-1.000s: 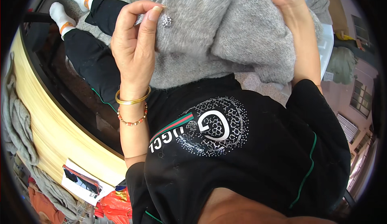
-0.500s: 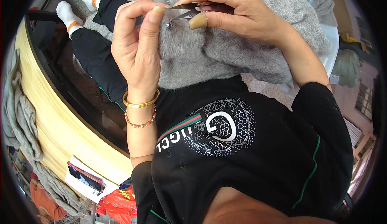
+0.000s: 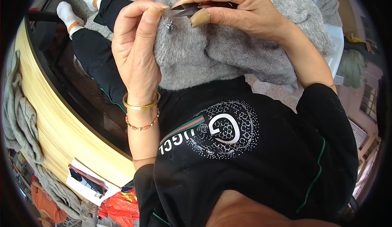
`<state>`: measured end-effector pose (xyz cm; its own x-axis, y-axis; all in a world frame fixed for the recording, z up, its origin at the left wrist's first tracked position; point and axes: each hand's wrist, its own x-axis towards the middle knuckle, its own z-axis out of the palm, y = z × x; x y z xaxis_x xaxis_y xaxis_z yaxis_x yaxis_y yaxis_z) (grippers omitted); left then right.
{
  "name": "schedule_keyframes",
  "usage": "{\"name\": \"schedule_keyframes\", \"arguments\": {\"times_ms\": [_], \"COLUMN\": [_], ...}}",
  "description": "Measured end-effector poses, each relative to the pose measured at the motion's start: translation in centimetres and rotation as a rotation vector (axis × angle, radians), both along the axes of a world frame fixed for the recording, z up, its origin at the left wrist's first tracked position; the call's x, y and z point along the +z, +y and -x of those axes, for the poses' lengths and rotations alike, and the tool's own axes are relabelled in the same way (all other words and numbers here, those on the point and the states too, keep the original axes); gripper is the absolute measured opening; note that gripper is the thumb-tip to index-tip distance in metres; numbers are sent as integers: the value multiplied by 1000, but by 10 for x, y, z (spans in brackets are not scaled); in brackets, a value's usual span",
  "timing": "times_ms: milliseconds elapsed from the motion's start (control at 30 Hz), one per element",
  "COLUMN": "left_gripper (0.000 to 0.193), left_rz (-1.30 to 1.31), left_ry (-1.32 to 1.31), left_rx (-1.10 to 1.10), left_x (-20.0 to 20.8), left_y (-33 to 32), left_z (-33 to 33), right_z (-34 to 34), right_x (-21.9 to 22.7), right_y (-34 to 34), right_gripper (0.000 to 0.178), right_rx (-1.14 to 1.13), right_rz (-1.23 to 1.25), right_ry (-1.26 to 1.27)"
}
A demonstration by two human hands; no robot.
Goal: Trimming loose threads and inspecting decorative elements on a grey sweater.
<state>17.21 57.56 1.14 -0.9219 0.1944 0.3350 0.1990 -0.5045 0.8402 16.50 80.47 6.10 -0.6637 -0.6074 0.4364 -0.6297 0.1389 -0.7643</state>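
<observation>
A fuzzy grey knit garment [image 3: 183,57] lies heaped over my lap. My left hand [image 3: 136,49] is closed in a pinch at its upper left edge, thumb against index finger. Whatever sits between those fingertips, knit or a thread, is too small to make out. Small thread snips [image 3: 187,11] with dark handles are in my right hand [image 3: 249,12], their pointed blades close beside the left fingertips. A tan wrap [image 3: 200,17] covers the right thumb tip. Just below the blades, a small shiny silver ornament [image 3: 169,26] sits on the knit.
A curved pale wooden tabletop [image 3: 81,125] runs along my left, with grey knit pieces [image 3: 28,120], a phone [image 3: 86,178] on white paper and a red plastic bag [image 3: 122,206] near it. A light blue plastic bin edge [image 3: 337,43] stands at right. Another person [image 3: 45,202] shows lower left.
The snips' blades have come closer together. The knit near my left fingertips has shifted a little, and the silver ornament with it. Both hands stay in nearly the same place.
</observation>
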Motion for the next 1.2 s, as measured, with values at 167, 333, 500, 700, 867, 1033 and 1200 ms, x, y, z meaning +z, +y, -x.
{"name": "schedule_keyframes", "arguments": {"times_ms": [167,333,500,700,867,1033,1200], "left_gripper": [14,18,18,16,16,15,20], "left_rz": [-39,-44,-27,-81,-95,-70,63], "left_ry": [-38,-76,-105,-119,-157,-188,-277], "left_rx": [-73,-105,-103,-125,-160,-101,-2], "left_x": [2,1,0,-2,-3,-11,-15], "left_y": [2,2,1,3,3,-5,-7], "left_z": [-3,-4,-5,-4,-5,1,10], "right_z": [0,2,2,3,3,0,-9], "right_x": [-2,-8,-8,-9,-9,-10,-15], "right_y": [-3,-2,-4,-3,-3,-1,0], "right_gripper": [33,33,31,30,28,28,30], "right_rx": [-15,10,0,15,12,-5,-58], "right_rz": [-94,-125,-154,-170,-215,-202,-193], "right_ry": [123,214,259,310,350,232,31]}}
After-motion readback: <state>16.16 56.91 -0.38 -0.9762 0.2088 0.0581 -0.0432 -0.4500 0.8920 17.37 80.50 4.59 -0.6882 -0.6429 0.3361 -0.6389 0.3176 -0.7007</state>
